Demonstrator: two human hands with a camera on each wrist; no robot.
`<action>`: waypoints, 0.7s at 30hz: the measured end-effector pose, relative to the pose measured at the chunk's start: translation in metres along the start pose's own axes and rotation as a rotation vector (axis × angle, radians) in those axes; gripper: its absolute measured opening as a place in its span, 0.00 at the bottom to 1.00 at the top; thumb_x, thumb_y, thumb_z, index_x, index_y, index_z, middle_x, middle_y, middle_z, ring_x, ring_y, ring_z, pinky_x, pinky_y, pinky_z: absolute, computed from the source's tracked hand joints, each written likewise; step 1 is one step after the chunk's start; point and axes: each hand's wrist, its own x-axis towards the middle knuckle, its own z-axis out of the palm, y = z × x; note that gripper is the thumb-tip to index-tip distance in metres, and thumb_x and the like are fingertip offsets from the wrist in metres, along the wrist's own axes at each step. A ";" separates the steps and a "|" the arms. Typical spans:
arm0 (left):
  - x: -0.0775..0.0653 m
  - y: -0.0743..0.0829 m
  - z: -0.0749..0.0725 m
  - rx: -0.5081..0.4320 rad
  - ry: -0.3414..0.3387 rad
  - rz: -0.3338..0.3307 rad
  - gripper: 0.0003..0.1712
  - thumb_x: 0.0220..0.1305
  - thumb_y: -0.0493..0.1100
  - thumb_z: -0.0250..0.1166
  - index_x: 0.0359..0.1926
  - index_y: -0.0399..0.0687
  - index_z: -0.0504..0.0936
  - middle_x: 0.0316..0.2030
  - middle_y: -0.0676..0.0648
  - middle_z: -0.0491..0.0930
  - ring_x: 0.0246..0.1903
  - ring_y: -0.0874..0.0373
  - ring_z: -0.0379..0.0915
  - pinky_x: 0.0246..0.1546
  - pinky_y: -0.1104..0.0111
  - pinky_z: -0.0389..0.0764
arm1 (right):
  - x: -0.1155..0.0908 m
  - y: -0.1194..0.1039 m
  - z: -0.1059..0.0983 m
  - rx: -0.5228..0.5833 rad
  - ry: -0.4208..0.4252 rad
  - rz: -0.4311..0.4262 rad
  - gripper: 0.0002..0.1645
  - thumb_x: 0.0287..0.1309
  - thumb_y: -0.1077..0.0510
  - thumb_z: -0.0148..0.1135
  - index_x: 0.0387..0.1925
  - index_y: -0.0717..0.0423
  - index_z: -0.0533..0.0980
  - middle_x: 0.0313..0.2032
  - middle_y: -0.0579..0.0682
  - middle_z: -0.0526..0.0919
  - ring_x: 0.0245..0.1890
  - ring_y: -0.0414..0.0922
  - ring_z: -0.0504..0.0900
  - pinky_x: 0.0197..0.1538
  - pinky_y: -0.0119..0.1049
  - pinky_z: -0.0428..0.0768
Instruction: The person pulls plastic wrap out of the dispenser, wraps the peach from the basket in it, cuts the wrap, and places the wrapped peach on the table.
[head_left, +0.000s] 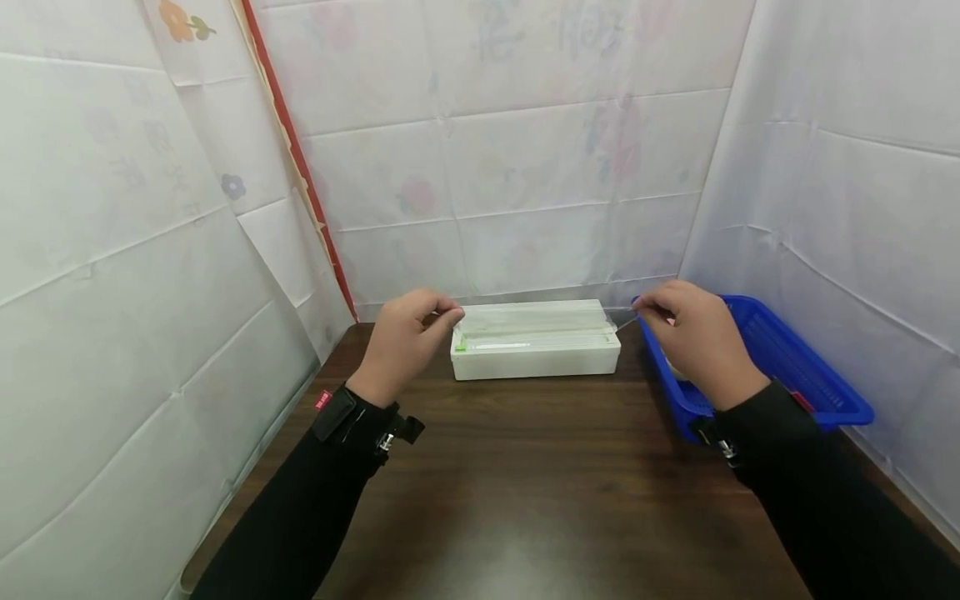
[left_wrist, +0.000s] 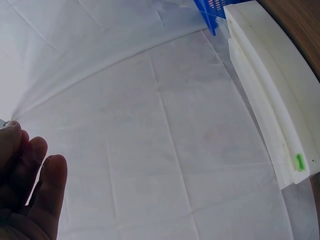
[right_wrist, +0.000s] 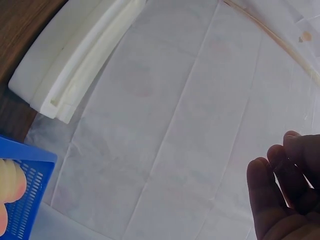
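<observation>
A long white plastic-wrap dispenser box [head_left: 536, 363] with a small green slider [head_left: 461, 342] sits at the back of the table. Clear plastic wrap [head_left: 624, 322] stretches over its top, its edge showing between the box and my right hand. At the box's left end, my left hand [head_left: 405, 337] pinches one side of the wrap between thumb and forefinger. My right hand [head_left: 693, 333] pinches the other side, above the rim of a blue basket [head_left: 806, 358]. In both wrist views the fingertips meet, and the thin film is hard to make out.
Inside the blue basket lie rounded yellow-pink things [right_wrist: 12, 180], partly out of frame. White sheeting [head_left: 487, 167] hangs behind the table and along both sides. A red strip [head_left: 300, 158] runs down the back left corner. Dark wood tabletop [head_left: 525, 483] stretches in front of the box.
</observation>
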 end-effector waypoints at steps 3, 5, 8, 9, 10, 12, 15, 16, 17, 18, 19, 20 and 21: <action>-0.003 0.005 -0.002 0.001 0.009 0.004 0.06 0.74 0.44 0.69 0.44 0.49 0.90 0.39 0.51 0.87 0.34 0.61 0.76 0.39 0.64 0.79 | -0.004 -0.004 -0.002 0.004 0.011 0.004 0.08 0.75 0.64 0.62 0.45 0.56 0.87 0.44 0.54 0.87 0.46 0.51 0.84 0.50 0.54 0.83; -0.005 0.008 -0.003 0.001 0.017 0.008 0.05 0.74 0.43 0.69 0.44 0.49 0.90 0.38 0.50 0.87 0.34 0.61 0.76 0.39 0.65 0.80 | -0.007 -0.006 -0.002 -0.003 0.028 -0.002 0.08 0.74 0.64 0.63 0.44 0.56 0.87 0.44 0.54 0.87 0.46 0.51 0.84 0.49 0.53 0.83; -0.009 0.014 -0.005 0.004 0.032 0.019 0.05 0.74 0.43 0.69 0.43 0.48 0.90 0.37 0.50 0.86 0.32 0.61 0.73 0.37 0.66 0.77 | -0.014 -0.008 0.000 -0.017 0.054 -0.013 0.07 0.73 0.65 0.64 0.45 0.56 0.87 0.44 0.54 0.87 0.46 0.50 0.84 0.49 0.50 0.81; -0.010 0.015 -0.005 0.004 0.036 0.022 0.05 0.74 0.43 0.69 0.43 0.48 0.89 0.37 0.50 0.86 0.32 0.61 0.72 0.36 0.67 0.76 | -0.016 -0.009 0.000 -0.022 0.063 -0.016 0.07 0.73 0.65 0.65 0.45 0.56 0.87 0.44 0.54 0.87 0.47 0.50 0.84 0.49 0.49 0.81; -0.011 0.017 -0.006 0.004 0.039 0.022 0.04 0.74 0.43 0.69 0.43 0.48 0.89 0.37 0.51 0.86 0.31 0.61 0.71 0.36 0.67 0.75 | -0.018 -0.010 0.001 -0.025 0.072 -0.016 0.07 0.72 0.65 0.65 0.45 0.56 0.87 0.43 0.54 0.87 0.47 0.51 0.84 0.49 0.49 0.81; -0.014 0.018 -0.007 0.003 0.043 0.023 0.04 0.74 0.43 0.69 0.42 0.49 0.89 0.37 0.51 0.86 0.31 0.62 0.70 0.35 0.67 0.74 | -0.022 -0.011 0.003 -0.028 0.084 -0.014 0.07 0.72 0.66 0.66 0.45 0.56 0.87 0.44 0.53 0.87 0.48 0.50 0.84 0.50 0.47 0.80; -0.018 0.019 -0.008 0.000 0.034 0.020 0.03 0.74 0.42 0.70 0.42 0.49 0.89 0.38 0.51 0.86 0.33 0.63 0.74 0.37 0.68 0.77 | -0.027 -0.013 0.006 -0.031 0.106 -0.009 0.06 0.70 0.66 0.68 0.43 0.56 0.87 0.42 0.53 0.87 0.47 0.50 0.84 0.48 0.43 0.78; -0.020 0.018 -0.008 0.000 0.026 0.017 0.03 0.74 0.42 0.70 0.42 0.49 0.88 0.38 0.51 0.86 0.34 0.63 0.74 0.38 0.67 0.78 | -0.029 -0.013 0.007 -0.031 0.110 -0.005 0.06 0.69 0.66 0.68 0.43 0.56 0.88 0.42 0.53 0.88 0.46 0.50 0.85 0.48 0.41 0.78; -0.022 0.018 -0.008 0.001 0.018 0.017 0.03 0.73 0.42 0.70 0.42 0.49 0.88 0.38 0.51 0.87 0.35 0.63 0.76 0.38 0.67 0.79 | -0.031 -0.014 0.009 -0.032 0.113 -0.002 0.06 0.69 0.66 0.69 0.43 0.55 0.88 0.42 0.52 0.88 0.46 0.49 0.85 0.47 0.40 0.77; -0.025 0.019 -0.009 0.004 0.008 0.012 0.03 0.73 0.42 0.70 0.42 0.49 0.89 0.38 0.52 0.87 0.35 0.64 0.76 0.39 0.67 0.80 | -0.033 -0.014 0.009 -0.033 0.114 0.002 0.06 0.68 0.66 0.69 0.42 0.55 0.88 0.41 0.52 0.88 0.45 0.49 0.85 0.47 0.38 0.76; -0.028 0.019 -0.009 0.004 -0.006 0.003 0.03 0.73 0.42 0.70 0.42 0.49 0.89 0.38 0.52 0.86 0.36 0.64 0.76 0.39 0.67 0.81 | -0.035 -0.015 0.010 -0.033 0.119 0.001 0.06 0.67 0.66 0.70 0.41 0.54 0.88 0.40 0.51 0.88 0.45 0.48 0.85 0.46 0.34 0.75; -0.031 0.019 -0.009 0.004 -0.019 -0.006 0.03 0.73 0.43 0.71 0.42 0.49 0.88 0.38 0.53 0.86 0.36 0.64 0.76 0.40 0.67 0.81 | -0.037 -0.015 0.011 -0.033 0.124 -0.008 0.06 0.66 0.67 0.71 0.40 0.53 0.88 0.39 0.50 0.88 0.43 0.46 0.85 0.45 0.31 0.74; -0.034 0.020 -0.009 0.006 -0.034 -0.013 0.03 0.72 0.43 0.71 0.42 0.50 0.88 0.38 0.53 0.86 0.35 0.64 0.75 0.39 0.67 0.81 | -0.039 -0.015 0.012 -0.034 0.126 -0.024 0.06 0.65 0.67 0.71 0.38 0.53 0.88 0.37 0.49 0.87 0.40 0.46 0.84 0.43 0.29 0.73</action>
